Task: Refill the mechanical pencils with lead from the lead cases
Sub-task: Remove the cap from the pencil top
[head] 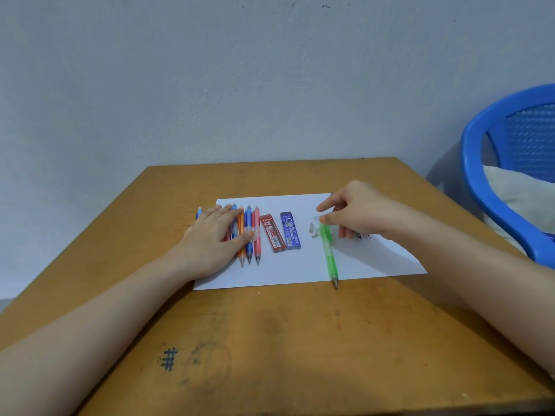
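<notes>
**Refill barely begun: one pencil opened, the rest waiting**

The green pencil [329,253] lies alone right of centre on the white sheet [300,271], with its tip toward the bottom of the frame and just past the paper's edge. Two small grey caps [311,227] lie just beside its upper end, so it looks opened; whether lead has gone in cannot be told. The right hand [357,210] hovers at that upper end with thumb and forefinger tips close together — blur hides whether they pinch anything. At mid-frame the red lead case [272,234] and blue lead case [290,231] lie side by side, seemingly closed. Further left, the row of pencils [249,235] lies under the left hand [211,238], which rests flat on it with fingers straight — those pencils likely all remain to fill. The wooden table [270,340] is beneath, and a blue chair [486,181] stands at the right edge.
</notes>
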A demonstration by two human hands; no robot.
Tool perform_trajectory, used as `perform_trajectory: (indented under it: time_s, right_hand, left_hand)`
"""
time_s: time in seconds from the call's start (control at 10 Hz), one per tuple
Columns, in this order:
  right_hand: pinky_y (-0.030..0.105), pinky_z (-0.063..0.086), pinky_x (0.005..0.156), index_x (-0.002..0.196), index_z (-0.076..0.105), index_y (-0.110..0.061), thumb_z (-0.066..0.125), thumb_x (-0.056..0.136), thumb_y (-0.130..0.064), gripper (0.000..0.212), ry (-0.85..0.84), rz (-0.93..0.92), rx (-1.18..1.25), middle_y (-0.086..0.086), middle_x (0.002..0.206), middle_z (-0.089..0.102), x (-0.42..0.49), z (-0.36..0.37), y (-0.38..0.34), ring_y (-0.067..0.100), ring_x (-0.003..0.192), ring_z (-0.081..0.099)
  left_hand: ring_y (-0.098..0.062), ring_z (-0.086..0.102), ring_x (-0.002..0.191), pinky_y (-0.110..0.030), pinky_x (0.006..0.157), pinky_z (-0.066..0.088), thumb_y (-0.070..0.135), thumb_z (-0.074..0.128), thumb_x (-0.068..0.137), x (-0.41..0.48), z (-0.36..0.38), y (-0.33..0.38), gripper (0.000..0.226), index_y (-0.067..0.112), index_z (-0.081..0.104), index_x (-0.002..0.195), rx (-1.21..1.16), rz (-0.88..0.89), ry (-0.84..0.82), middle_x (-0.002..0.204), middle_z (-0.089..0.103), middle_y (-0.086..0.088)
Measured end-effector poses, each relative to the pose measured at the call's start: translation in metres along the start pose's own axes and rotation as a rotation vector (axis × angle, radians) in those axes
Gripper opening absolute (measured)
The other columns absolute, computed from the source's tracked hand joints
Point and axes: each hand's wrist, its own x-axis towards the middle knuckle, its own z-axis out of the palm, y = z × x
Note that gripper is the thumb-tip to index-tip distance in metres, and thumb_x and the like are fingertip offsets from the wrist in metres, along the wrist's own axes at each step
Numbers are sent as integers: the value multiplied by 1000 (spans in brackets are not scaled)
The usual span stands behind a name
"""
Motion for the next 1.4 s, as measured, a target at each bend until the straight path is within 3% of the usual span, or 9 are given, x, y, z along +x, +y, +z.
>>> perform_trajectory:
  time_s: [0.2,0.4,0.6,0.7,0.8,1.0,1.2,1.3,1.4]
  right_hand:
    - [27,46,55,92,71,-18,60,89,-13,13,120,-107,132,1,71,66,-6,-15,-5,11,51,54]
    - [24,44,59,94,72,-21,63,88,-16,12,117,-272,100,-1,70,64,-3,-6,-10,10,62,56]
    - [23,42,85,123,60,-28,68,84,-37,40,-41,-379,-179,-9,110,61,9,5,-23,8,102,54]
    - [32,35,104,136,48,-29,68,81,-47,62,-108,-400,-350,-8,136,49,22,11,-24,11,130,34]
    - [32,27,107,142,40,-28,67,78,-54,75,-162,-414,-414,-7,146,39,29,14,-27,11,137,24]
    - [25,31,102,145,34,-23,72,76,-50,84,-252,-475,-442,-4,145,40,31,24,-40,14,133,33]
    - [37,44,100,140,45,-24,82,67,-43,84,-262,-434,-299,-6,139,48,34,31,-42,16,125,45]
    - [28,36,103,140,44,-23,84,65,-35,86,-204,-488,-267,-6,141,44,31,32,-42,12,128,39]
    - [21,40,96,138,46,-24,86,64,-24,84,-118,-566,-206,-9,133,46,26,34,-45,7,113,44]
  left_hand:
    - [-16,8,146,-42,119,10,55,37,93,0,-1,0,66,26,19,150,2,-3,-3,158,16,3]
    - [-16,7,146,-43,119,10,56,36,93,-2,-1,0,67,27,18,150,-2,0,-4,158,15,3]
    - [-16,8,146,-42,119,10,55,37,93,-1,-2,1,66,27,19,150,0,-5,-4,158,16,4]
    - [-16,9,146,-40,118,12,54,38,94,-2,-2,0,65,26,20,150,-5,-3,11,158,17,4]
    - [-15,9,146,-41,118,12,55,38,94,-1,-2,0,66,27,21,150,0,1,10,158,18,4]
    - [-15,9,146,-40,119,11,55,39,94,0,0,-3,65,26,22,150,2,6,26,158,18,4]
    - [-14,8,146,-41,119,10,57,37,94,2,1,-3,66,28,20,150,13,3,22,158,16,5]
    - [-14,9,146,-41,119,11,55,38,94,2,2,-3,66,27,21,150,1,7,30,158,17,5]
    - [-14,8,146,-39,119,10,55,38,94,1,1,-4,65,26,22,150,-7,11,41,158,18,5]
